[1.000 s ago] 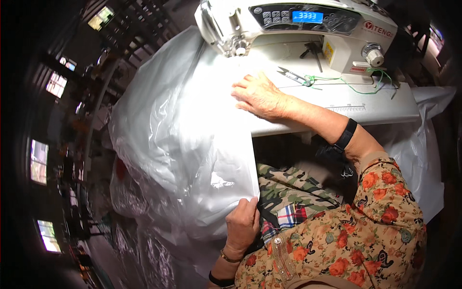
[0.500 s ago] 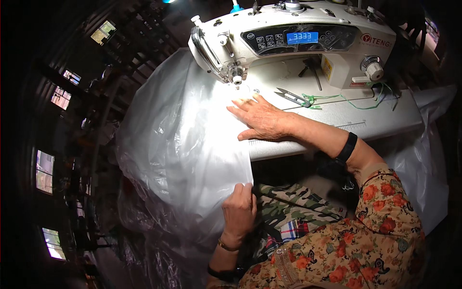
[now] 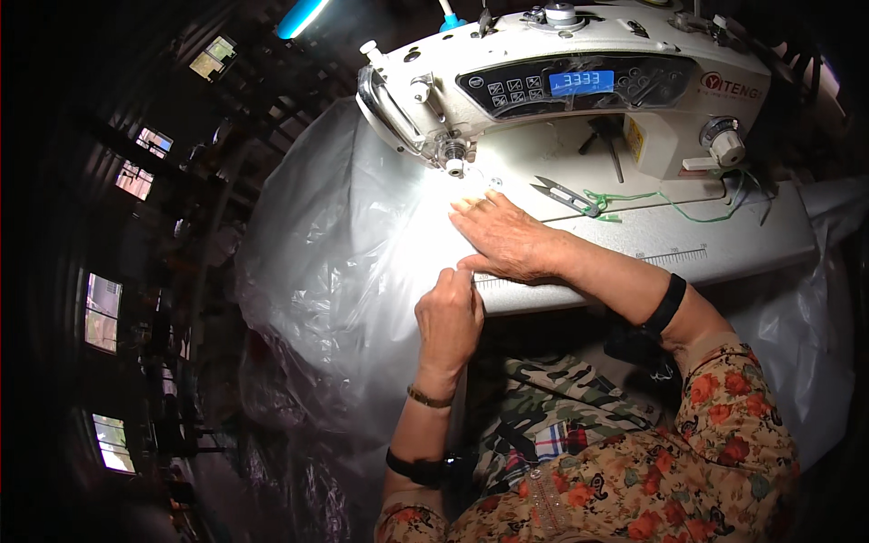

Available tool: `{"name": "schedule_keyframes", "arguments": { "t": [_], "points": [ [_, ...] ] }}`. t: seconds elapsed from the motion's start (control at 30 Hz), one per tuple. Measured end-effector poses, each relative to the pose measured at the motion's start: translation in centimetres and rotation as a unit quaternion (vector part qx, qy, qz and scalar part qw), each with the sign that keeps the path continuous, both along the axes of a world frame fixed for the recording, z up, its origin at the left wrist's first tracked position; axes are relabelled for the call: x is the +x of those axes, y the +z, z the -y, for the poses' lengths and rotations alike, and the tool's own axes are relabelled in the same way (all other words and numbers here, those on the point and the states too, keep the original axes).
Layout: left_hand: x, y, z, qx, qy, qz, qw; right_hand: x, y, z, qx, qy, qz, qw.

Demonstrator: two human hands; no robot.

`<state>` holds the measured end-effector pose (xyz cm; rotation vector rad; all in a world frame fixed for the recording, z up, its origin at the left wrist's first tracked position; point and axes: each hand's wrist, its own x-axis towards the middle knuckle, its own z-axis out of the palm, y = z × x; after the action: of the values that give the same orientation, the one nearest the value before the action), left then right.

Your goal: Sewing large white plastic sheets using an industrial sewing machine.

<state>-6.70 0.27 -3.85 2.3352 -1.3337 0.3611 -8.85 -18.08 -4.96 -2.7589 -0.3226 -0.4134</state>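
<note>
Left hand [image 3: 448, 317]: fingers curled and pressed together, pinching the near edge of the plastic sheet [image 3: 317, 262]; thumb hidden from me. Right hand [image 3: 509, 237]: laid flat, palm down, thumb out toward the left knuckles, the two hands almost meeting. Its fingers point at the presser foot; glare washes out their tips, so I cannot tell how far they are spread.

Sheet: translucent, whitish, wrinkled. It lies over the left end of the machine bed [image 3: 742, 228], beside and below the needle end, and drapes off leftward in a broad bulge.

Wrists: bracelet [image 3: 430, 396] and black band on the left arm; black band [image 3: 665, 303] on the right.

On the bed, beyond the right hand: thread snips [image 3: 563, 194], tangled green thread [image 3: 670, 196], a dark tool [image 3: 615, 158]. Above stands the white sewing machine [image 3: 615, 38], blue display lit.

Outermost: camouflage cloth [image 3: 566, 389] on the lap, floral garment [image 3: 625, 489], blue lamp [image 3: 301, 16] at upper left.
</note>
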Motion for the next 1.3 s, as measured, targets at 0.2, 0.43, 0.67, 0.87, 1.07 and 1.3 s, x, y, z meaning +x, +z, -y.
{"name": "schedule_keyframes", "arguments": {
  "t": [0.2,0.43,0.67,0.87,1.07,1.3],
  "points": [
    [2.8,-0.8,3.4,-0.034,0.012,-0.004,0.999,1.1,0.3,-0.1,0.000,-0.047,-0.010,0.999],
    [4.9,-1.3,5.5,-0.094,0.027,0.004,0.995,1.5,-0.6,0.1,0.027,-0.092,0.043,0.994],
    [6.2,-1.4,6.6,-0.098,0.046,0.005,0.994,0.9,0.1,0.5,0.109,-0.086,0.037,0.990],
    [8.7,-2.1,7.6,-0.134,0.038,-0.008,0.990,-1.0,0.0,1.6,0.023,-0.161,0.125,0.979],
    [11.1,-2.8,8.0,-0.127,0.044,-0.005,0.991,-5.2,1.2,3.1,-0.088,-0.315,0.129,0.936],
    [13.6,-3.2,7.9,-0.140,0.034,0.029,0.989,-8.1,1.3,3.9,-0.062,-0.354,0.131,0.924]
  ]
}}
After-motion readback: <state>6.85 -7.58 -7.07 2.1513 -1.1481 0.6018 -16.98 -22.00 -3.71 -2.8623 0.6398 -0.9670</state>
